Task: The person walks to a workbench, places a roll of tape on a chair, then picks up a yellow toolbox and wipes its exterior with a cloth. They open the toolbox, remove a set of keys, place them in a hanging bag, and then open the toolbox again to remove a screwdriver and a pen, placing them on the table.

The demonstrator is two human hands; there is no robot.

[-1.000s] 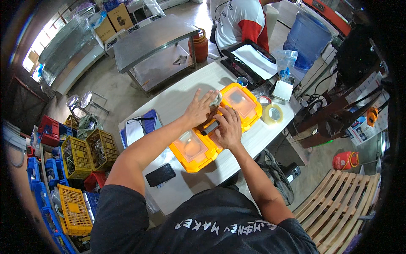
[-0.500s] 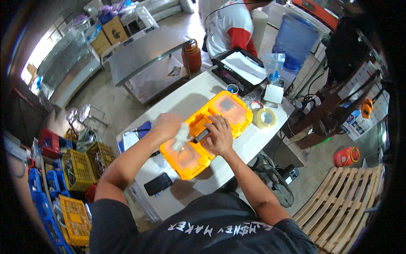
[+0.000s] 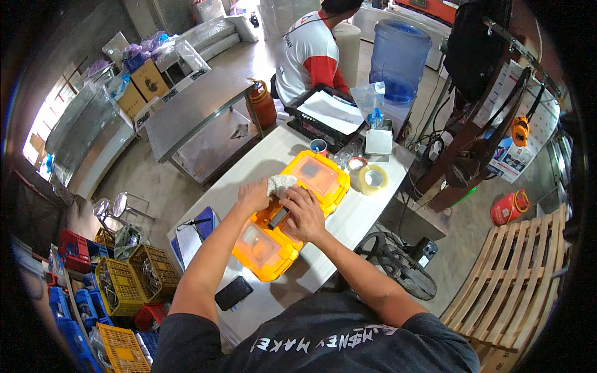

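A yellow toolbox point(image 3: 270, 260) with clear lid panels lies at a slant on the pale table. My left hand point(image 3: 254, 196) is closed on a crumpled white rag point(image 3: 282, 184), which touches the box near its middle, by the far edge. My right hand point(image 3: 303, 214) rests on the middle of the box, palm down and fingers apart, beside a dark grey bar point(image 3: 278, 217). Its fingertips are close to the rag. Part of the box is covered by my hands.
Right of the box stand a roll of clear tape point(image 3: 373, 179) and a cup point(image 3: 318, 148). A phone point(image 3: 234, 293) and a blue folder point(image 3: 188, 239) lie to the left. Beyond the black paper tray point(image 3: 326, 118) sits another person point(image 3: 306, 56). A fan point(image 3: 404, 267) stands off the right edge.
My left hand has moved the rag from over the box's left lid to the far side of its middle. My right hand stays on the box. The whole view has shifted somewhat.
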